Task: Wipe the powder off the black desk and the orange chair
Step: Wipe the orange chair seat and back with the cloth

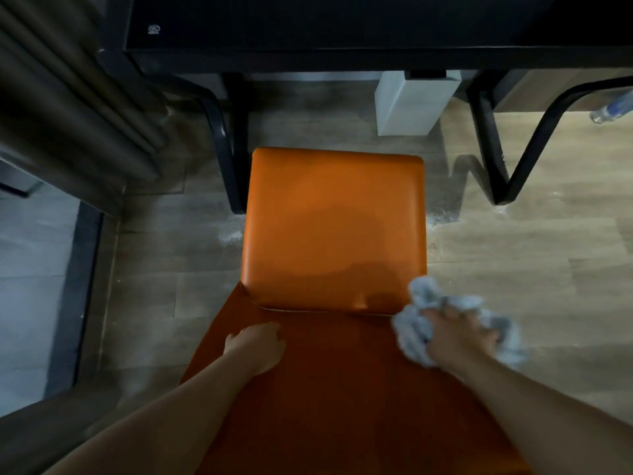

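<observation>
From the head camera, looking straight down, the orange padded leather chair (334,231) stood on the pale wood-plank floor (534,255), its square seat facing the black flat-topped desk (308,25) across the top of the frame, with the seat's far edge just short of the desk's front edge. The chair's darker orange backrest (342,399) ran toward the viewer. The left hand (257,346) rested on the upper left part of the backrest with its fingers bent under; whether they clasped the backrest could not be told. The right hand (459,334) gripped a crumpled pale grey cloth (416,332), fingers curled into its folds, at the backrest's right edge, beside the seat's near right corner. Smears of white powder (233,234) lay on the floor against both sides of the seat. A white rectangular box (411,104) stood under the desk between its black bent-metal legs (493,159), and a clear plastic bottle (613,106) lay at the far right.
</observation>
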`<act>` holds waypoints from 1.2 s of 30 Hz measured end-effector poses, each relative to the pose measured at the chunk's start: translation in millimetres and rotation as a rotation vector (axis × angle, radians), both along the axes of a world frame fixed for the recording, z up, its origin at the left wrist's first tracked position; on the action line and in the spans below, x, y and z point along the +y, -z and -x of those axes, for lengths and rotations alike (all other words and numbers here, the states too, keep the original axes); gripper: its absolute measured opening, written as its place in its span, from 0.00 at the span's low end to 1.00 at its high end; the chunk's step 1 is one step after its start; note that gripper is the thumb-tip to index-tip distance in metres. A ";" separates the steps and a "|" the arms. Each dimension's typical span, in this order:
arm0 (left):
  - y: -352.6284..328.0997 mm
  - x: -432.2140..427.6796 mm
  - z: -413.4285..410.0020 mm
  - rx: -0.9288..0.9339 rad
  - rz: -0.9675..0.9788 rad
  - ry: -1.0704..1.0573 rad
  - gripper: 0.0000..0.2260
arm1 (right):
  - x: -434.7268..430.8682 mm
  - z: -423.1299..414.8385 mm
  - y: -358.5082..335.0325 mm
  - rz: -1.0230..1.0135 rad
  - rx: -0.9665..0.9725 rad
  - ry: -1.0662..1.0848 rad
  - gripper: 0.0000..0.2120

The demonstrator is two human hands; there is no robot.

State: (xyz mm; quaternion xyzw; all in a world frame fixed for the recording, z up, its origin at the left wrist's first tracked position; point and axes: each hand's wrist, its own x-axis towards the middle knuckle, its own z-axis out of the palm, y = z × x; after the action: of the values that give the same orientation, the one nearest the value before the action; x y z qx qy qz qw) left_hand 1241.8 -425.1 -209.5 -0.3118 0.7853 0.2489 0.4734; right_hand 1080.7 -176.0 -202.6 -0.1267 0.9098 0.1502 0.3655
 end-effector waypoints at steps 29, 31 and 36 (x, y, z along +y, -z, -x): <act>-9.9 -60.3 -37.0 0.194 -0.010 0.077 0.16 | -76.5 -73.9 -16.3 0.120 -0.227 -0.066 0.25; -10.3 -61.0 -47.6 0.188 -0.059 0.075 0.16 | -64.6 -66.1 -19.3 -0.073 -0.118 -0.013 0.26; -11.1 -66.3 -59.4 0.431 -0.010 -0.300 0.16 | -155.2 -141.7 -25.7 0.290 -0.228 0.150 0.24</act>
State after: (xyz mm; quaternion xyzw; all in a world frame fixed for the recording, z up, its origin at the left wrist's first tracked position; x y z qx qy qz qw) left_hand 1301.3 -491.5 -198.3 -0.3621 0.8118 0.3808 0.2546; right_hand 1222.4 -331.2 -177.0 -0.1264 0.8815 -0.0256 0.4543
